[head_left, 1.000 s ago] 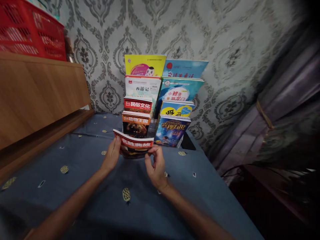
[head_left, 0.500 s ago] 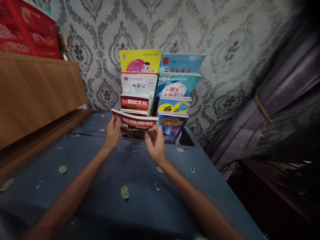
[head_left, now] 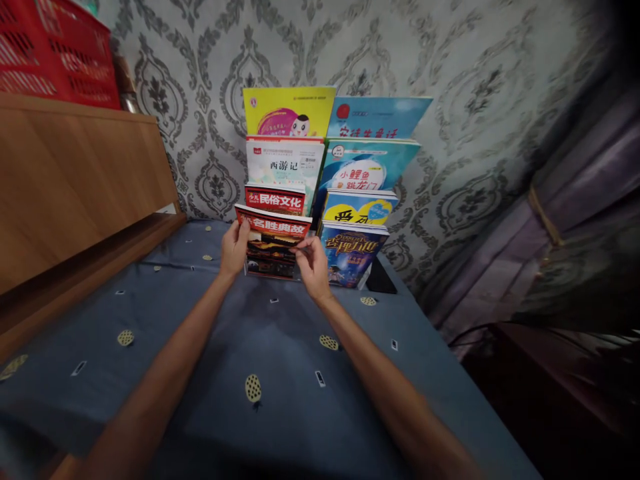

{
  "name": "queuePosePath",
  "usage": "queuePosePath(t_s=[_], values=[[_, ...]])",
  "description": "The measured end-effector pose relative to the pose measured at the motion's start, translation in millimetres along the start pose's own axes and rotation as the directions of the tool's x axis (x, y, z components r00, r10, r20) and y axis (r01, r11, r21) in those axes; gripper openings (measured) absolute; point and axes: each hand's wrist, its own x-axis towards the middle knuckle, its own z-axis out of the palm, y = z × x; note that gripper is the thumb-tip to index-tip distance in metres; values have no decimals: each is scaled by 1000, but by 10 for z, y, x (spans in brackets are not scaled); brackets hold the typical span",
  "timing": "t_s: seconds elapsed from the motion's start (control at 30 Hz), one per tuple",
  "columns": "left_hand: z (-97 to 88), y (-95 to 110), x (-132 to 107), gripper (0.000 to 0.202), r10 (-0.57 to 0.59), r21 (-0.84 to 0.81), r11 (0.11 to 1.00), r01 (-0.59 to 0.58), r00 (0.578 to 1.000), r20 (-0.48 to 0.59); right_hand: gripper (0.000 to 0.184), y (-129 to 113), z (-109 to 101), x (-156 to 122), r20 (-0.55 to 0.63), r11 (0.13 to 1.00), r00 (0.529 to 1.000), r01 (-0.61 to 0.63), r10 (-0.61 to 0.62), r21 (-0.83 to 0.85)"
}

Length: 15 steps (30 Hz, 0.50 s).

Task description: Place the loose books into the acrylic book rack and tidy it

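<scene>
Both of my hands hold a dark book with a red title band (head_left: 273,241) at the front of the left row of books. My left hand (head_left: 233,250) is closed on its left edge, thumb in front. My right hand (head_left: 314,265) pinches its right side. Right behind stands another red-banded book (head_left: 275,198), then a pale book (head_left: 285,163) and a yellow book (head_left: 290,107). In the right row, a dark blue book (head_left: 347,257) stands in front of a yellow and blue book (head_left: 357,208) and two taller blue books. What supports the rows is hidden.
The books stand on a table with a blue pineapple-print cloth (head_left: 200,373), close to a patterned wall (head_left: 465,127). A wooden cabinet (head_left: 85,193) with a red basket (head_left: 60,63) on it is at left. A dark flat object (head_left: 383,277) lies right of the books; a curtain (head_left: 545,227) hangs beyond.
The red-banded book was bowed and tipped toward me; now it stands more upright and flatter against the row, its cover readable. Both hands still hold it. The camera view has shifted slightly.
</scene>
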Motion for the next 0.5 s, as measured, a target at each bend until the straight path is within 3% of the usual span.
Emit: queuePosePath(t_s=[0.2, 0.37, 0.5], values=[[-52, -147, -62, 51, -53, 38, 998, 53, 999, -8, 7, 47, -6, 9, 82, 1000, 997, -13, 14, -20], [-11, -190, -78, 46, -46, 68, 997, 46, 999, 11, 8, 127, -75, 58, 110, 990, 984, -139, 141, -25], [39, -216, -93, 42, -49, 145, 988, 44, 998, 28, 7, 218, -134, 85, 135, 983, 975, -180, 175, 27]])
